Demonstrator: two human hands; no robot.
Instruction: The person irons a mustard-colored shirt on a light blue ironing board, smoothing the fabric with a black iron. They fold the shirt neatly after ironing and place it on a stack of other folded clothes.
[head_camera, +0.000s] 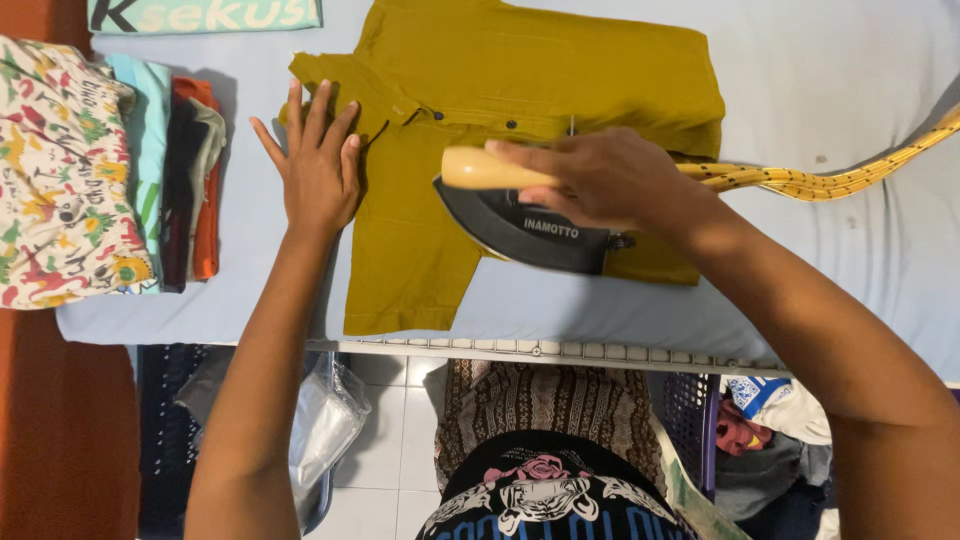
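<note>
Right hand (600, 180) is wrapped tight around the pale wooden handle of the iron (525, 232), fingers curled fully over it, only the handle's rounded tip poking out on the left. The dark iron sits flat on the mustard shirt (480, 80), low on the shirt's body, toward the near edge of the ironing surface (850, 90). The hand and wrist cover the iron's back end, so where the yellow patterned cord (830, 180) joins it is hidden; the cord runs off toward the far right corner and out of view.

Left hand (318, 165) lies open, fingers spread and palm down, pressing the shirt's sleeve and shoulder flat near the surface's left part. It grips nothing.

The shirt is spread buttons up, collar toward the far edge, its top cut off by the frame. At the left edge of the surface sits a stack of folded clothes (60, 170), a floral piece on top, partly cropped. Below the near edge, a purple basket (700, 420) with bundled clothes shows only in part, and a clear plastic bag (325, 420) is half hidden behind the left forearm.
</note>
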